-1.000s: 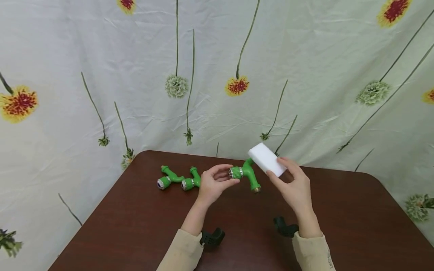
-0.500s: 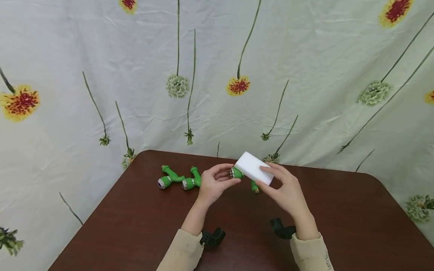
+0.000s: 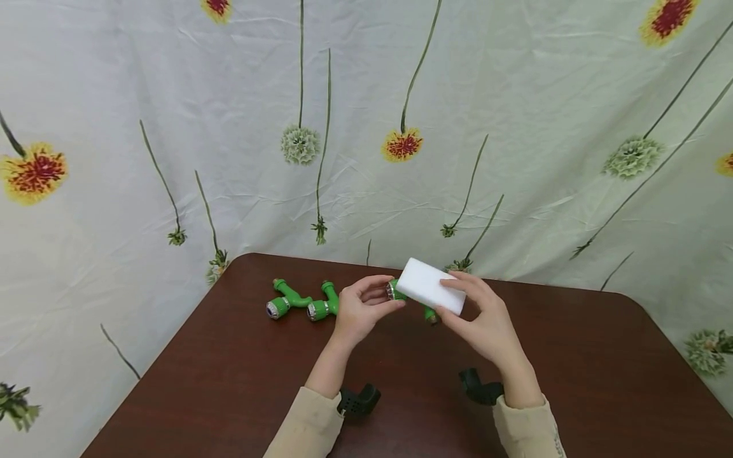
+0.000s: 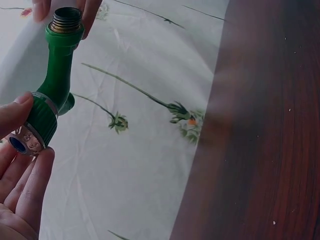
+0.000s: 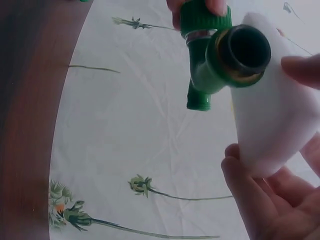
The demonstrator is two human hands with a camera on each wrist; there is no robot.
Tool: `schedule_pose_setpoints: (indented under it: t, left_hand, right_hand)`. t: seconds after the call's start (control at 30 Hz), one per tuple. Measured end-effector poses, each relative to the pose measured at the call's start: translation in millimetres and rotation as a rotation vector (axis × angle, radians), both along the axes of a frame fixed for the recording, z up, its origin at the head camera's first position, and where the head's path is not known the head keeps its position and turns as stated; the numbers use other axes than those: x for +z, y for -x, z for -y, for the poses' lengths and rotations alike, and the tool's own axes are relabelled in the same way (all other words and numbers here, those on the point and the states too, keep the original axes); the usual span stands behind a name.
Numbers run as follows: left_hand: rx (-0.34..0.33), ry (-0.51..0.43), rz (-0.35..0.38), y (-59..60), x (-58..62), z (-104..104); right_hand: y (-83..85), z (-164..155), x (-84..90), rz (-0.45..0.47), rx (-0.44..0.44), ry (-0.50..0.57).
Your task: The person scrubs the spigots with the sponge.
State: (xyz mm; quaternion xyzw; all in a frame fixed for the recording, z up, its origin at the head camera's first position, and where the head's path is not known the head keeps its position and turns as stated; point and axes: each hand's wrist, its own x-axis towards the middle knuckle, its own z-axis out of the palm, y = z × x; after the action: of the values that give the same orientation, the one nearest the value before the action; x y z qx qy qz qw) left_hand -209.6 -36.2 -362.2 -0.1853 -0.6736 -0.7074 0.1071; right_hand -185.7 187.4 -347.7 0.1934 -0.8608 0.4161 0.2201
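My left hand [image 3: 361, 310] pinches the ribbed collar end of a green plastic hose fitting [image 3: 395, 291], held above the brown table [image 3: 240, 375]. In the left wrist view the fitting [image 4: 50, 95] rises from my fingertips to a brass threaded mouth. My right hand [image 3: 483, 318] grips a white sponge block [image 3: 429, 286] and holds it against the fitting, covering most of it in the head view. The right wrist view shows the sponge [image 5: 270, 115] lying beside the fitting's open brass mouth [image 5: 242, 52].
Two more green fittings [image 3: 283, 300] [image 3: 323, 304] lie on the table left of my hands. A flowered cloth backdrop [image 3: 366, 127] hangs behind the table. Black wrist-camera mounts [image 3: 357, 401] [image 3: 481, 387] sit at my cuffs.
My right hand has brought the sponge leftward and down onto the fitting, which now hides most of it. The left hand stays in place.
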Motion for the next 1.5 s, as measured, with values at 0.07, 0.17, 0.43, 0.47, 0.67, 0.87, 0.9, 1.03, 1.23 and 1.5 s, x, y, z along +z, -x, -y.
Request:
schedule_pose_setpoints:
  t: [0.07,0.17,0.43,0.47,0.67,0.87,0.9,1.03,1.23,1.5]
  left_hand:
    - [0.008,0.003,-0.009,0.1,-0.4,0]
    - [0.01,0.008,-0.009,0.1,-0.4,0]
    - [0.008,0.013,0.014,-0.5,0.8,2]
    - [0.009,0.012,0.013,-0.4,0.9,2]
    - [0.016,0.012,-0.012,0.1,-0.1,1]
    - [0.034,0.013,-0.02,7.0,-9.3,1]
    - [0.035,0.016,-0.02,7.2,-9.4,2]
    - [0.034,0.027,-0.012,1.8,-0.2,4]
    - [0.051,0.039,0.006,0.7,2.7,5]
    - [0.055,0.022,-0.033,5.0,-2.2,6]
  right_hand:
    - [-0.8,0,0.2,0.015,0.032,-0.026]
    - [0.5,-3,0.0,0.005,-0.038,-0.07]
    - [5.4,-13,-0.8,-0.047,-0.321,-0.019]
    - [4.7,-12,0.0,-0.048,-0.286,-0.002]
    - [-3.3,-3,4.7,-0.031,-0.035,-0.04]
    - [-1.7,-8,3.9,-0.013,-0.052,-0.111]
    - [-0.7,-10,3.7,-0.016,-0.091,-0.115]
    - [1.1,-16,4.6,0.0,-0.266,-0.073]
    - [-2.4,-17,8.6,0.035,-0.153,0.039]
    - [-2.3,-18,6.7,0.107,0.067,-0.041]
